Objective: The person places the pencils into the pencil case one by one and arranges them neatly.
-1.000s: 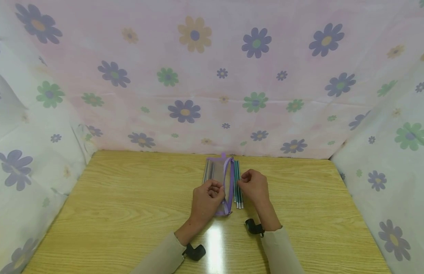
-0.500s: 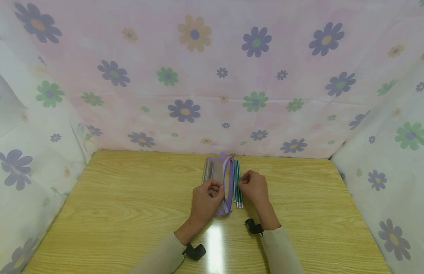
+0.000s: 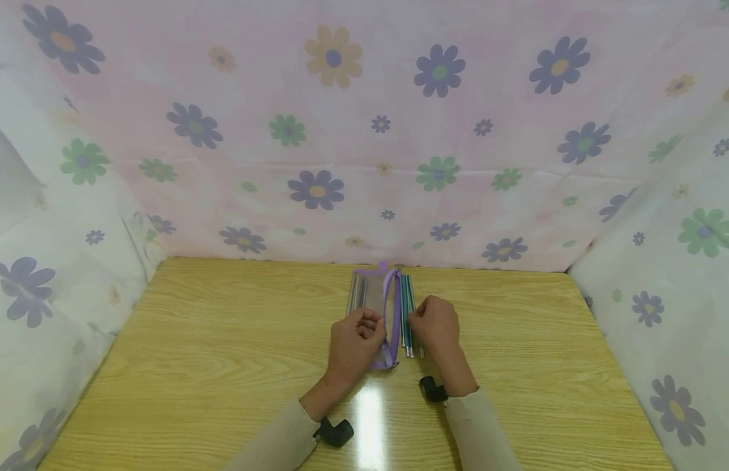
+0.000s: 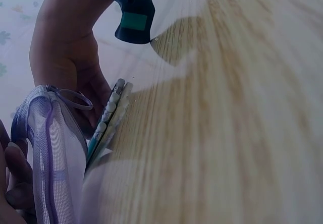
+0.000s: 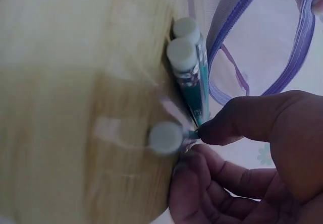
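A mesh pencil case (image 3: 374,288) with purple zip edging lies on the table, its zip open towards the right. My left hand (image 3: 357,340) pinches the edge of its opening. Several dark, slim sticks (image 3: 357,291) show through the mesh at the case's left side. Beside the opening lie several green pencils (image 3: 406,307) with white erasers towards me. My right hand (image 3: 437,324) pinches one pencil (image 5: 165,138) between thumb and fingers, apart from two other pencils (image 5: 182,55) in the right wrist view. The held pencil's far part is hidden in the head view.
The wooden table (image 3: 235,353) extends to both sides and towards me. A flowered cloth (image 3: 364,150) rises right behind the case and along both sides. Black camera mounts (image 3: 335,433) sit on both wrists.
My right hand has shifted slightly, and the end of one pencil has moved right, away from the others. My left hand and the pencil case have stayed nearly still.
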`<state>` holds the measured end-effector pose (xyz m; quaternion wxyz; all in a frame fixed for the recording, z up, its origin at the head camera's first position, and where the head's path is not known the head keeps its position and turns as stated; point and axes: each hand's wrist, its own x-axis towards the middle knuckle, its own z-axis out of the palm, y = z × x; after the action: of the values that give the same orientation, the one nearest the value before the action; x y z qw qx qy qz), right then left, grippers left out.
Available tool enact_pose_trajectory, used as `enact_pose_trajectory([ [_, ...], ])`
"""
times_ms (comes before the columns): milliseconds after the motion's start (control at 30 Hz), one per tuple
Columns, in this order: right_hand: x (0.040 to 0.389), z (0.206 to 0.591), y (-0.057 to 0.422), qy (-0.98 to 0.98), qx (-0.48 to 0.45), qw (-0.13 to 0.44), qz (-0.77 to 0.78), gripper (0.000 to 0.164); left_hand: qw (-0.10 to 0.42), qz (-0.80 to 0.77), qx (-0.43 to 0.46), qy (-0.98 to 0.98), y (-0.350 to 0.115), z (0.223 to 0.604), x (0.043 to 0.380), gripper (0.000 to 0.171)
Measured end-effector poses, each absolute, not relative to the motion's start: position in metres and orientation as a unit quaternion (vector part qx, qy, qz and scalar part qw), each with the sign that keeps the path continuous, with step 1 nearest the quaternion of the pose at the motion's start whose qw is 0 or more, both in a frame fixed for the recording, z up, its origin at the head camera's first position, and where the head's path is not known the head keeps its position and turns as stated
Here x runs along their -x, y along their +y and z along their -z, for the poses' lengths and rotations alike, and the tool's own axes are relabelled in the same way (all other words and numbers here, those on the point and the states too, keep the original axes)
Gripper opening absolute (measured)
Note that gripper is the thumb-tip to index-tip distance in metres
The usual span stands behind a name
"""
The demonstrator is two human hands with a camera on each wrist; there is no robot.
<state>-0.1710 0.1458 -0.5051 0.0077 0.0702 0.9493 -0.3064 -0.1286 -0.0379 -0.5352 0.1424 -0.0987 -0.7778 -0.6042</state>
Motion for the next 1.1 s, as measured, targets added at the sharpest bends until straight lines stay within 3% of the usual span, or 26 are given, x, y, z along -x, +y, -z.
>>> enact_pose_trajectory([
  [167, 0.17, 0.501, 0.142, 0.964, -0.09, 0.024, 0.249, 0.041, 0.143, 0.604, 0.101, -0.778, -0.038, 0.536, 0.129, 0.006],
  [667, 0.167, 0.495, 0.141, 0.976, -0.106, 0.013, 0.188, 0.028, 0.149, 0.611, 0.103, -0.771, -0.038, 0.535, 0.128, 0.002],
  [1100, 0.167, 0.492, 0.148, 0.964, -0.113, 0.034, 0.24, 0.04, 0.142, 0.615, 0.099, -0.769, -0.038, 0.534, 0.128, 0.006],
])
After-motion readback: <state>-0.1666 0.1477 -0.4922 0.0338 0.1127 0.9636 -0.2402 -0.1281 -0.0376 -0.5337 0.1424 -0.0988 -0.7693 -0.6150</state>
